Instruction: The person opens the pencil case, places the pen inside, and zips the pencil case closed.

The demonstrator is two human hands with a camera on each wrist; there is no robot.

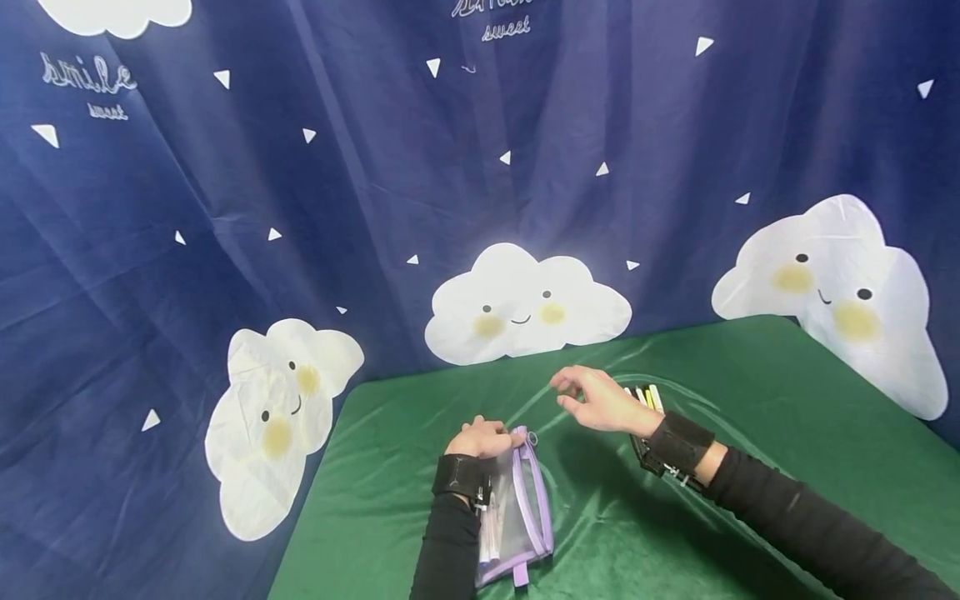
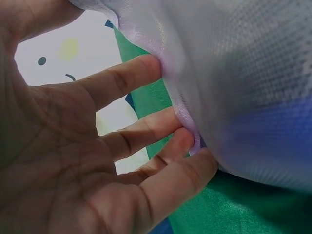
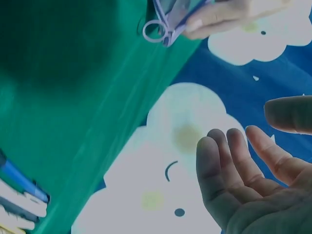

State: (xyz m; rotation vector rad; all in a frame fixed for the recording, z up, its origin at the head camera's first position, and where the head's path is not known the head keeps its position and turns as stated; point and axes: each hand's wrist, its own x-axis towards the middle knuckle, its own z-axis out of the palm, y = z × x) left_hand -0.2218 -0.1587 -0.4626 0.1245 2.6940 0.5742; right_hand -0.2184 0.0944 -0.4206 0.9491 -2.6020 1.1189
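Observation:
A translucent mesh zip pouch with purple trim is on the green cloth, with pens showing inside. My left hand holds the pouch's far edge; in the left wrist view, several fingertips touch the purple-edged mesh. A purple zip with a ring at the corner appears in the right wrist view, beside the left thumb. Raised over the cloth to the right of the pouch, my right hand holds nothing, its fingers loosely bent. Behind its wrist lie several markers, partly hidden by the forearm.
Green cloth covers the table. A dark blue curtain with white smiling clouds hangs behind it and down the left side. Markers with blue and white parts show at the lower left of the right wrist view.

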